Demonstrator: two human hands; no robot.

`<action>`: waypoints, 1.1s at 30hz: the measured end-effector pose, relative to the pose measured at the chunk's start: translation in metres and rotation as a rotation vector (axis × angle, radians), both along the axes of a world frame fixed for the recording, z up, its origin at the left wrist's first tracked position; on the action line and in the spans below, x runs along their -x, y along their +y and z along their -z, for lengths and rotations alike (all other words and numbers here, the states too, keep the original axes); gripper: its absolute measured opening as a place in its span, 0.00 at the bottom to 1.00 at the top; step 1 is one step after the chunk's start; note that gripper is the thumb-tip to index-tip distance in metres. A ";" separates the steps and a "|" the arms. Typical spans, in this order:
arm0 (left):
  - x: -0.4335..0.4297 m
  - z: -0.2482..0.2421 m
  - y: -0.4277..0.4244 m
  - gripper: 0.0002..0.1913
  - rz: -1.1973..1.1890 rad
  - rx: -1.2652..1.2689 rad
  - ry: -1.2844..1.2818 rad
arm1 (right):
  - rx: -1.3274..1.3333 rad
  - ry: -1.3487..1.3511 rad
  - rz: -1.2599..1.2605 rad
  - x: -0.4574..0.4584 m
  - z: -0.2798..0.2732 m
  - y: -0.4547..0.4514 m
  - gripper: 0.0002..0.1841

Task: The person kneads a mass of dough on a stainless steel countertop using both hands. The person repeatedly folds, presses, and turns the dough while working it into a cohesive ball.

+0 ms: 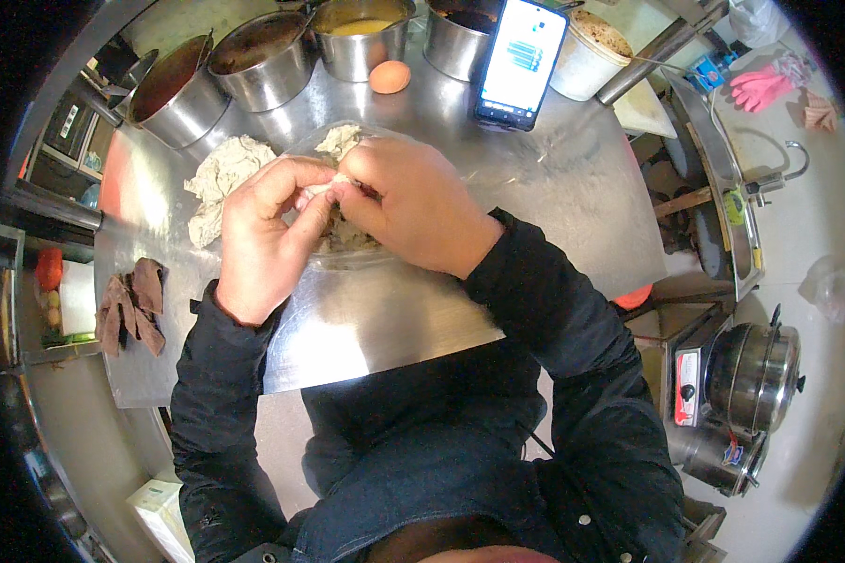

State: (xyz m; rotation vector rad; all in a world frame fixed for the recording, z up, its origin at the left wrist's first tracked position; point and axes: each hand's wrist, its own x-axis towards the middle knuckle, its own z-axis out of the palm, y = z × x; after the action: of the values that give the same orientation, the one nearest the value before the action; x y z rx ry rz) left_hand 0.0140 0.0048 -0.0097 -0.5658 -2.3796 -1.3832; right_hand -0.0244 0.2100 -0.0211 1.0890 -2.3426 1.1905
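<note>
My left hand (271,225) and my right hand (412,200) meet above a steel table (570,183), fingertips pinching a small pale piece (334,184) that looks like dough or wrapper. Most of the piece is hidden by my fingers. Beneath them lies a clear plastic bag or film (352,260) with pale, crumpled food (339,141) in and around it; my right hand covers much of it. Left of it, against my left hand, rests a crumpled off-white heap (229,169), cloth or dough sheets; I cannot tell which. A brown egg (390,77) lies beyond my hands.
Several steel pots (183,112) line the table's far edge, beside a white plastic bucket (588,56). A smartphone (521,63) stands upright before them. A brown cloth (132,306) lies at the left edge. A sink (743,232) and steel steamer pot (753,376) are to the right.
</note>
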 end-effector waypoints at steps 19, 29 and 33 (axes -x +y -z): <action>0.000 0.000 0.000 0.12 -0.032 0.051 0.080 | 0.031 -0.027 -0.005 0.001 0.001 0.001 0.15; -0.006 -0.004 0.002 0.07 0.009 0.063 0.004 | -0.014 0.022 0.034 -0.002 0.002 -0.002 0.12; -0.007 -0.003 0.000 0.06 -0.112 0.085 -0.061 | -0.134 0.041 0.106 -0.007 0.000 -0.003 0.11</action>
State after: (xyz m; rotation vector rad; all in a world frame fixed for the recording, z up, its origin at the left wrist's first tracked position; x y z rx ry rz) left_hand 0.0211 0.0052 -0.0063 -0.4108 -2.4870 -1.2739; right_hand -0.0169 0.2074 -0.0210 1.0064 -2.4450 0.9778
